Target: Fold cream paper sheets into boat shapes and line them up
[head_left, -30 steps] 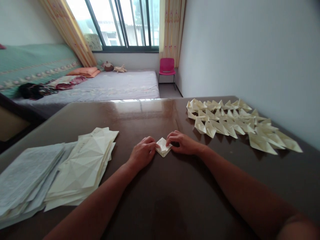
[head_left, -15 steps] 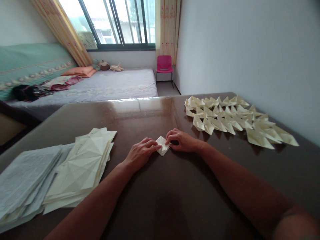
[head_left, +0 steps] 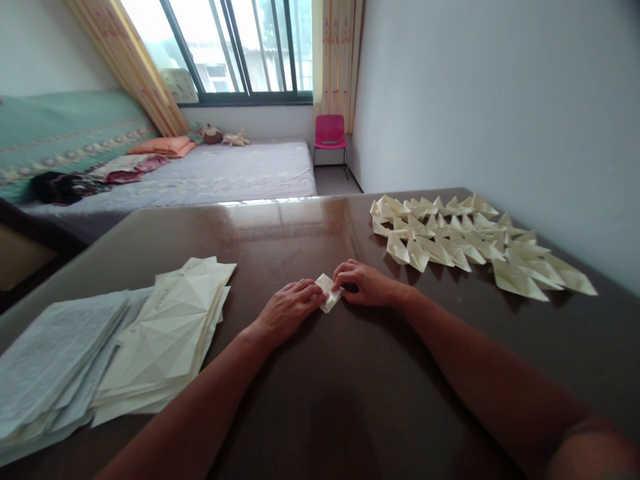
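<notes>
1. A plain pale wall (head_left: 475, 100) runs along the right side of the room.
2. On the far left stands a bed with a pale lilac sheet (head_left: 250, 167), folded orange bedding and soft toys on it.
3. A dark-framed sliding window (head_left: 235, 47) is at the far end, with yellow patterned curtains (head_left: 336, 60) at its sides.
4. The glossy dark-brown surface (head_left: 300, 380) fills the near part of the scene and reflects the window light at its far edge.
5. A bright pink chair with thin legs (head_left: 330, 130) stands far off, between bed and wall.
6. Pointed cream folded-paper pieces (head_left: 443, 252) lie in rows on the far right of the surface.
7. On the left are a stack of creased cream paper sheets (head_left: 170, 320) and, beside it, a stack of greyish printed sheets (head_left: 55, 360).
8. The left hand (head_left: 290, 307) has changed most: a second ago its fingers were bent at the paper's left corner; now they stretch flatter, close together, across its left part. Whether they grip is unclear.
9. The right hand (head_left: 370, 283) is much as before, thumb and forefinger drawn together on the paper's right edge.
10. The small cream folded-paper square (head_left: 329, 303) lies between both hands' fingers, mid-surface, more covered than earlier.
</notes>
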The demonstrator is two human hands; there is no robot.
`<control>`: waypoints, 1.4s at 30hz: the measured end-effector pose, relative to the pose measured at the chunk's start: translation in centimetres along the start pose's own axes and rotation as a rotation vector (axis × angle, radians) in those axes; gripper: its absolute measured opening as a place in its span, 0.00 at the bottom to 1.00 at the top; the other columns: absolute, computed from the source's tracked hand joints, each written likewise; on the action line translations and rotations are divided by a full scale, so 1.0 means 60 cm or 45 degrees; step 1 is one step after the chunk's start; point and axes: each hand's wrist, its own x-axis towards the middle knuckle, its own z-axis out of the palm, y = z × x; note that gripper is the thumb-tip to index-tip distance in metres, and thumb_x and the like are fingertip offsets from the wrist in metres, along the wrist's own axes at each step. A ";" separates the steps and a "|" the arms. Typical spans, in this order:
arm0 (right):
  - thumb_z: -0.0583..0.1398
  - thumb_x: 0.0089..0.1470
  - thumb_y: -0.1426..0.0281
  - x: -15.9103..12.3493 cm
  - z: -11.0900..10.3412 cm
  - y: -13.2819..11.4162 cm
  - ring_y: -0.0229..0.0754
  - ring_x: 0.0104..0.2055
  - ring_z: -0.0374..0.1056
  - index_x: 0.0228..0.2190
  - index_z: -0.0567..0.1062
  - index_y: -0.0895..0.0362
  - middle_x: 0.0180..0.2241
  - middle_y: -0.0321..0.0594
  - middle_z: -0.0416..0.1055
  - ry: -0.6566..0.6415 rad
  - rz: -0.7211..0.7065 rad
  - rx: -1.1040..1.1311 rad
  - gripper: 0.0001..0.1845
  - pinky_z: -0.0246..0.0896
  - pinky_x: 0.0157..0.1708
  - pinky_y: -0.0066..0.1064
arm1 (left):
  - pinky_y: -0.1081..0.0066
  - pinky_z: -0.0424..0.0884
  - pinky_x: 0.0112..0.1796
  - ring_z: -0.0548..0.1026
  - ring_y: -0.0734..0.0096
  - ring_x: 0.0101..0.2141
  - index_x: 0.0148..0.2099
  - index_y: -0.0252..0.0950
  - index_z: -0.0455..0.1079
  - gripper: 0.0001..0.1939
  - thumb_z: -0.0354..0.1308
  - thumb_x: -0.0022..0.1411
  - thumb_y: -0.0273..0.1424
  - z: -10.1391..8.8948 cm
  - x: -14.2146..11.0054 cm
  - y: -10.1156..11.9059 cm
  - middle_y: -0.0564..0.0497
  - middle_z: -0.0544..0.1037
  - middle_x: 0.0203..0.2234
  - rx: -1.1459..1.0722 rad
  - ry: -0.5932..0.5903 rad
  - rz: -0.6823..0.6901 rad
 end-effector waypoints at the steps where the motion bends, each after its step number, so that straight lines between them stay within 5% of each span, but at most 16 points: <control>1: 0.61 0.47 0.77 0.000 -0.001 -0.002 0.42 0.44 0.64 0.35 0.77 0.53 0.39 0.39 0.71 -0.003 -0.001 -0.002 0.12 0.62 0.46 0.34 | 0.67 0.66 0.47 0.68 0.66 0.50 0.54 0.43 0.67 0.14 0.50 0.67 0.32 0.001 0.000 0.000 0.51 0.74 0.46 -0.001 -0.004 -0.012; 8: 0.54 0.55 0.78 0.007 0.001 -0.027 0.43 0.49 0.62 0.49 0.73 0.53 0.47 0.42 0.72 0.051 -0.032 -0.085 0.21 0.57 0.51 0.38 | 0.69 0.69 0.47 0.69 0.69 0.49 0.49 0.41 0.71 0.12 0.49 0.68 0.30 0.008 -0.002 -0.002 0.50 0.76 0.43 -0.114 0.124 -0.012; 15: 0.51 0.59 0.76 0.000 0.020 -0.026 0.50 0.62 0.51 0.60 0.61 0.44 0.61 0.35 0.60 -0.171 0.079 -0.353 0.29 0.46 0.54 0.44 | 0.69 0.70 0.43 0.72 0.67 0.44 0.46 0.39 0.71 0.10 0.50 0.67 0.31 0.000 -0.001 0.009 0.50 0.77 0.39 -0.073 0.075 -0.021; 26: 0.50 0.62 0.72 0.001 0.021 -0.023 0.51 0.62 0.51 0.59 0.62 0.43 0.61 0.35 0.59 -0.169 0.122 -0.329 0.26 0.45 0.55 0.45 | 0.70 0.69 0.42 0.70 0.68 0.45 0.49 0.46 0.71 0.12 0.51 0.67 0.32 0.001 0.002 0.008 0.52 0.76 0.41 -0.074 0.066 -0.048; 36: 0.51 0.59 0.75 -0.002 0.018 -0.013 0.50 0.62 0.51 0.59 0.63 0.43 0.60 0.36 0.61 -0.156 0.107 -0.288 0.28 0.47 0.55 0.46 | 0.73 0.70 0.42 0.71 0.70 0.44 0.47 0.42 0.73 0.13 0.48 0.68 0.30 -0.001 -0.003 0.000 0.50 0.76 0.40 -0.226 0.095 -0.117; 42: 0.56 0.55 0.74 0.005 -0.003 -0.020 0.46 0.56 0.59 0.49 0.73 0.50 0.49 0.39 0.73 0.069 0.097 -0.136 0.20 0.52 0.53 0.41 | 0.73 0.70 0.41 0.72 0.70 0.42 0.46 0.41 0.72 0.13 0.47 0.68 0.31 0.004 -0.004 -0.003 0.50 0.76 0.40 -0.189 0.117 -0.152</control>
